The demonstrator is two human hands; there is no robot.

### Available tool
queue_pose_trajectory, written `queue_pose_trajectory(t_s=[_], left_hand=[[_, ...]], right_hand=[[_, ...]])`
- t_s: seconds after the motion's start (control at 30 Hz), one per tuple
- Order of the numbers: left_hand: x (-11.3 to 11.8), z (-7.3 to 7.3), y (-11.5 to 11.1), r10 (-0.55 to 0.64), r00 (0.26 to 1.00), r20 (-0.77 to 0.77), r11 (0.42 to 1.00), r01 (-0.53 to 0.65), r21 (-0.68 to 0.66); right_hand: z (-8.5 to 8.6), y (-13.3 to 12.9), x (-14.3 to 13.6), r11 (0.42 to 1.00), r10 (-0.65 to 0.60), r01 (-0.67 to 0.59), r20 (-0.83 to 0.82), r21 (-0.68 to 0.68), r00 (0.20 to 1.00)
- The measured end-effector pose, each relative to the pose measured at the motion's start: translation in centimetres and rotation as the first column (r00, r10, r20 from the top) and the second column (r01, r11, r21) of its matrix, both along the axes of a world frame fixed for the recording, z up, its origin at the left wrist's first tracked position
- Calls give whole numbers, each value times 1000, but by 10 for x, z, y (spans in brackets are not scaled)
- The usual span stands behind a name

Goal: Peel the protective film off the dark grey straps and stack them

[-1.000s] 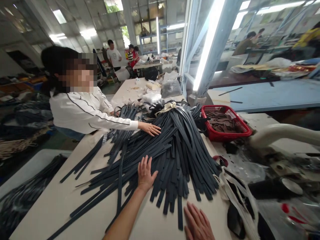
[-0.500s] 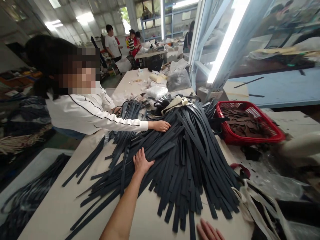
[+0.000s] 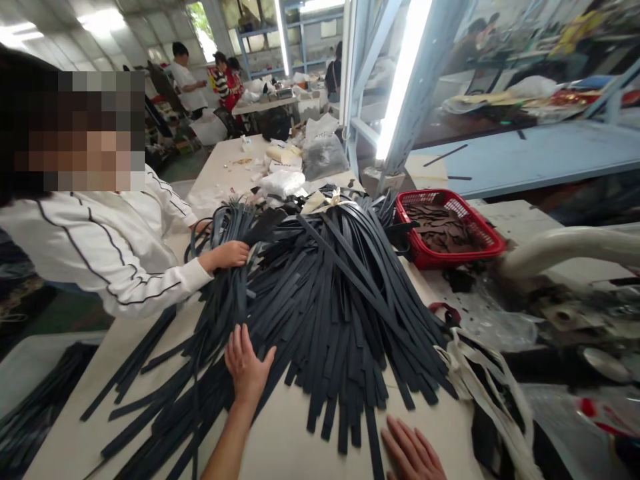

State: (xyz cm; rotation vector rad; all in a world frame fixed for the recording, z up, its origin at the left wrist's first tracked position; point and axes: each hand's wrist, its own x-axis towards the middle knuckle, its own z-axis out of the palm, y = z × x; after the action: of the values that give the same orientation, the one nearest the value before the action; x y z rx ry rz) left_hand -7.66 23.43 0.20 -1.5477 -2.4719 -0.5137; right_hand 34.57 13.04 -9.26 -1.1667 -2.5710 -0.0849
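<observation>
Two bare hands work at a long pile of flat, dark blue-grey strips (image 3: 340, 320) spread over the centre of a cream-topped table (image 3: 290, 437), in a busy workshop. At lower centre, the left hand (image 3: 247, 373) lies palm down at the pile's near edge, its fingers loosely spread and thumb held out, with no strip visibly gripped. At the bottom of the frame, the right hand (image 3: 413, 453) is open over the tabletop just beside a strip's end, its fingers slightly parted and apparently holding nothing. The order looks only partial: from a cream cloth piece (image 3: 323, 200) at the top, the central strips fan downward fairly neatly, while those at lower left cross and splay, and no evening-up of the ends appears complete. The strips look smooth, slim and supple, bending in glossy arcs at the top and ending squarely at staggered lengths. At left, a person in a white jacket with black piping (image 3: 140, 280) rests a hand (image 3: 230, 255) on a separate clump, and a red plastic basket (image 3: 450, 260) of brown pieces sits at right.
</observation>
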Motion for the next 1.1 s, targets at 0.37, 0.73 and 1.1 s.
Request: queue_pose_trajectory(t_s=[0.37, 0.73, 1.1], left_hand=[[42, -40, -95, -131, 991, 17, 952, 130, -278], [72, -36, -135, -461, 884, 75, 848, 464, -256], [8, -57, -164, -562, 820, -106, 813, 525, -250]], right_hand=[[26, -4, -17, 957, -81, 70, -25, -282, 996], [29, -7, -19, 943, -108, 66, -112, -325, 988], [24, -3, -13, 990, -51, 47, -31, -132, 998]])
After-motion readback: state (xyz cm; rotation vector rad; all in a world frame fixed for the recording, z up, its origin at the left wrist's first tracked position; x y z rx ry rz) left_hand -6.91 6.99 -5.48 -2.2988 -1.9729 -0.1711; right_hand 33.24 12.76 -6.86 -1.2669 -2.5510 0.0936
